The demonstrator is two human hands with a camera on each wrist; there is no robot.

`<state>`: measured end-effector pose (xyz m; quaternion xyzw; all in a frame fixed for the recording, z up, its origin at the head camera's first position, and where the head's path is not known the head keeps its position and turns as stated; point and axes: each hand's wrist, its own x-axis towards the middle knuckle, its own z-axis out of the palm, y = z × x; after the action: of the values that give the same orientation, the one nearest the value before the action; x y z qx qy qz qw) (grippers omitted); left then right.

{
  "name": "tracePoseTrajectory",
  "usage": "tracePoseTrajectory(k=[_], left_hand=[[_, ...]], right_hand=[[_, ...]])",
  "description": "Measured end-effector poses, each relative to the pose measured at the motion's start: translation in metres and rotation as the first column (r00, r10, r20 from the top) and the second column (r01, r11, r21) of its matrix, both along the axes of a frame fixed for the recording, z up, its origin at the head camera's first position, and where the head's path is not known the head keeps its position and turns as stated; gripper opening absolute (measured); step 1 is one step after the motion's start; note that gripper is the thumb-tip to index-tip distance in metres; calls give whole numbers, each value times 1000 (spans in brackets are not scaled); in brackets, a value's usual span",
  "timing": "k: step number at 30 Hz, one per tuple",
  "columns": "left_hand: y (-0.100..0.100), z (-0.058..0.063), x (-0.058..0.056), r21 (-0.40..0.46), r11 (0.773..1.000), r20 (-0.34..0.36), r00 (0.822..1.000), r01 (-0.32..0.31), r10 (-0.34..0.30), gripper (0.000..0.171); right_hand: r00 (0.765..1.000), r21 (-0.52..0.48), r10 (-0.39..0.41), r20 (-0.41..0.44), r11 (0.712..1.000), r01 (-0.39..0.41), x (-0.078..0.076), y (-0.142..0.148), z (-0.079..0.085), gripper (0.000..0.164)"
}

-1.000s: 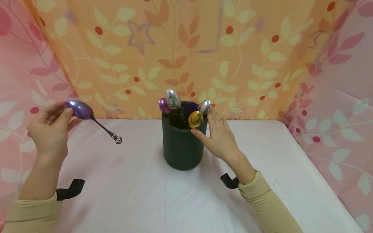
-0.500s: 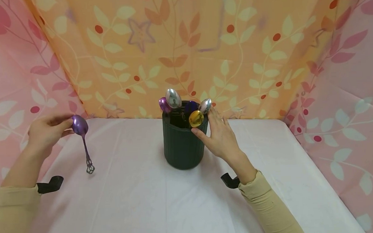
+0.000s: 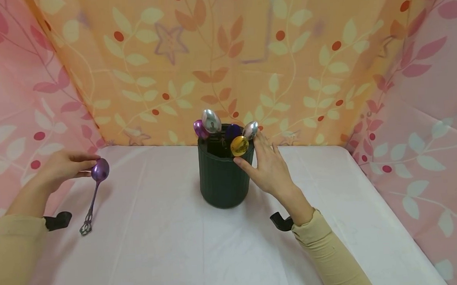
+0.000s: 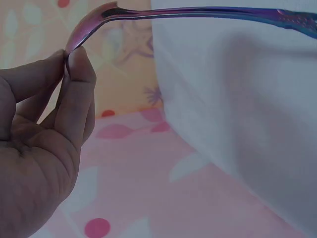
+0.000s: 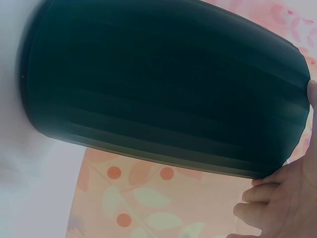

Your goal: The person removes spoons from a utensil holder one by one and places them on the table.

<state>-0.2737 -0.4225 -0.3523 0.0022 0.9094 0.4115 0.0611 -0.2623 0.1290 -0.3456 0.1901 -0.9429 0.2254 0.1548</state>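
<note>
In the head view my left hand (image 3: 68, 168) pinches the rim of a purple spoon's bowl between thumb and fingertips. The spoon (image 3: 100, 170) hangs handle down over the white table at the left, its openwork handle end low. The left wrist view shows that spoon (image 4: 89, 27) from the side, its handle shading to blue. A dark green ribbed cup (image 3: 224, 181) stands upright at the middle. My right hand (image 3: 270, 168) rests against its right side with outstretched fingers, thumb at the rim. The right wrist view shows the cup (image 5: 163, 84) close up, fingertips touching its top edge.
Several spoons stand bowl up in the cup: a magenta spoon (image 3: 201, 129), a silver spoon (image 3: 211, 121), a dark blue spoon (image 3: 233, 132), a gold spoon (image 3: 239, 146) and another silver spoon (image 3: 250, 130). Patterned cloth (image 3: 216, 52) walls surround the white table (image 3: 168, 249).
My left hand has moved down and slightly left with the purple spoon. The spoon's handle has swung from pointing right to pointing down and a little left. My right hand has stayed at the cup.
</note>
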Motion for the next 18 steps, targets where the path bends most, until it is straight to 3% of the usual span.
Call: tracePoseTrajectory(k=[8, 14, 18], left_hand=[[-15, -22, -11, 26, 999, 78, 997, 20, -22, 55], [-16, -42, -17, 130, 991, 79, 997, 12, -22, 53], [-16, -56, -19, 202, 979, 85, 996, -32, 15, 51]], right_hand=[[1000, 6, -3, 4, 1000, 3, 1, 0, -1, 104], [1000, 2, 0, -16, 1000, 0, -1, 0, -1, 102], [1000, 0, 1, -15, 1000, -1, -1, 0, -1, 102]])
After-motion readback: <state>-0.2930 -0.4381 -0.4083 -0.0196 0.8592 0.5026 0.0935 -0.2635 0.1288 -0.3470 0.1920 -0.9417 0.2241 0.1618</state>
